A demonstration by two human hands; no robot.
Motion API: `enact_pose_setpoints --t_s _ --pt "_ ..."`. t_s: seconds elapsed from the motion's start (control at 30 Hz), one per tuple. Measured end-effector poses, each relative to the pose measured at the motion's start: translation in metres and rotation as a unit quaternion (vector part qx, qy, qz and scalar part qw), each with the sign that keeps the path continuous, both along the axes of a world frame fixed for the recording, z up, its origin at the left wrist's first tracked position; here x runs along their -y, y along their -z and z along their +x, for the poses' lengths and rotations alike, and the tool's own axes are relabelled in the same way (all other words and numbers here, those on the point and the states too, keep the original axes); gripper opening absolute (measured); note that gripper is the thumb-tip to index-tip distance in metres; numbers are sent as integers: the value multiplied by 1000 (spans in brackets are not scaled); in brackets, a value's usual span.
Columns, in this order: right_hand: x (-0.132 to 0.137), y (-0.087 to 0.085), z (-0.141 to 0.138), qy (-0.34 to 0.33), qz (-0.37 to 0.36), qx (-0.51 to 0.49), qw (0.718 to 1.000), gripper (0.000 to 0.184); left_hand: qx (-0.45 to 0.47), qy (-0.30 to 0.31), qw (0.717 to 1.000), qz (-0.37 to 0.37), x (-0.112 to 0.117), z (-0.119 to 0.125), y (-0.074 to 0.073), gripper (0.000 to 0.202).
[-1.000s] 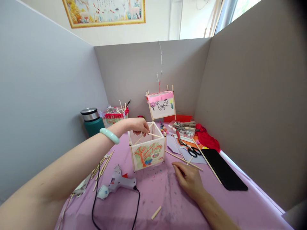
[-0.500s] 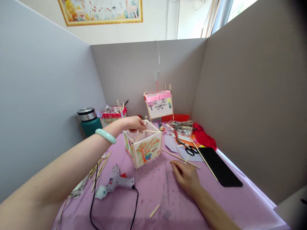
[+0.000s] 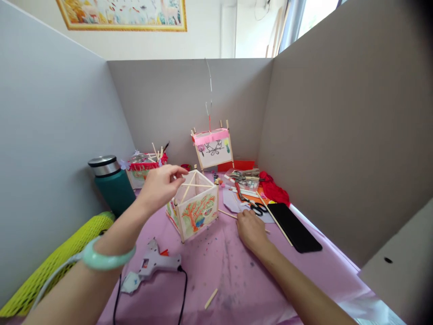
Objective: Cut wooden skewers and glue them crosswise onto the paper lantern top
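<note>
A small box-shaped lantern of thin sticks and white panels stands on the table, an orange tree drawn on its front. Crossed sticks span its open top. My left hand, with a pale green bangle, hovers at the lantern's upper left; thumb and forefinger are apart with nothing visible between them. My right hand rests to the lantern's right, its fingers curled down over a thin wooden stick; the fingertips are partly hidden. A glue gun lies in front of the lantern.
Another lantern hangs from a wire at the back. A teal bottle and a red-fringed box stand left, near yellow-green netting. Scissors, a black phone and red yarn lie right. Grey partitions enclose the table.
My left hand has let go of the stick at the lantern's top and drawn back left. My right hand has moved forward onto the loose stick. The view has turned slightly right.
</note>
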State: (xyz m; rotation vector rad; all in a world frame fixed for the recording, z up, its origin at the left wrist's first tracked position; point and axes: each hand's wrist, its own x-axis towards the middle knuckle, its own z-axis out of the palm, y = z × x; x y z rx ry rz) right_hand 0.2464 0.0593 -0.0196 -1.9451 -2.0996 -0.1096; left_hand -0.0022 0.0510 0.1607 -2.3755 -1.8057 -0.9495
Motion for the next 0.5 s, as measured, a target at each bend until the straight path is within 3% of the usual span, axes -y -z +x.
enact_pose_setpoints --t_s 0.1,0.23,0.37,0.5 --pt "-2 0 -5 10 -23 3 1000 27 42 51 998 6 38 6 27 22" --pt "-4 -7 -13 41 -36 -10 998 28 71 129 984 -98 74 17 78 22" --pt "-12 -20 -5 74 -29 -26 996 33 90 140 974 -151 92 28 128 28" --pt "-4 -23 19 127 -45 -27 991 33 -22 120 964 -236 108 42 156 30"
